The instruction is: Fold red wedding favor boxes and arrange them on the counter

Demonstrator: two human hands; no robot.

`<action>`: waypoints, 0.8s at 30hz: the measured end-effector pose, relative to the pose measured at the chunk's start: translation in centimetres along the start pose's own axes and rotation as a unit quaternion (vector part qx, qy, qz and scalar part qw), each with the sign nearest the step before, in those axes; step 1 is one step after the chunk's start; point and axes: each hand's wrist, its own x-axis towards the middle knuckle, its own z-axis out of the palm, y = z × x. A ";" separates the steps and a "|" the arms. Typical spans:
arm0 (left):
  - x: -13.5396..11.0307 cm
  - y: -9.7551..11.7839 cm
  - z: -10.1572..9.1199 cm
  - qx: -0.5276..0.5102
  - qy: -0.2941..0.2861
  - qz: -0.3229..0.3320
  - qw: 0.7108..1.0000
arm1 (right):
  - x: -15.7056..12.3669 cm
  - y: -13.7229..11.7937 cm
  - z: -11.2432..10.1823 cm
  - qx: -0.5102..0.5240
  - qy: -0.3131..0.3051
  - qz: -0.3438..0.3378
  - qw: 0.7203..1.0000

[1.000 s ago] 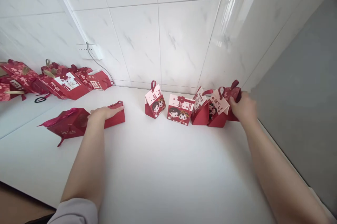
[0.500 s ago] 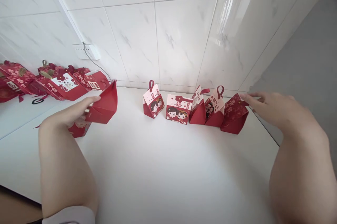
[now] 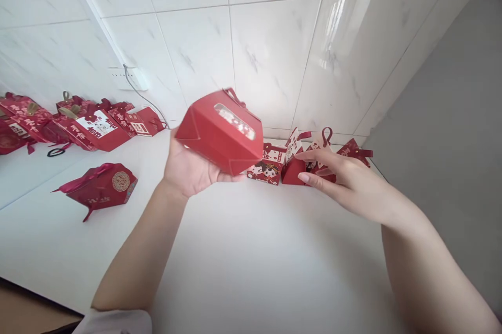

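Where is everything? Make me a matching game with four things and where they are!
Things:
1. red box with a window
2. red box with a gold circle
3. wall socket
4. right hand

Places or states:
A. on the tiled wall, with a cable running down from it
B. open, fingers stretched out in front of the row of small boxes
C. lying by itself on the white counter
D. held up in the left hand

Pairs: 1-D, 2-C, 3-A, 4-B
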 end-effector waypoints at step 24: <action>0.4 -3.9 -0.1 0.179 0.076 0.069 0.978 | -0.9 -1.2 1.7 0.100 0.055 -0.193 0.975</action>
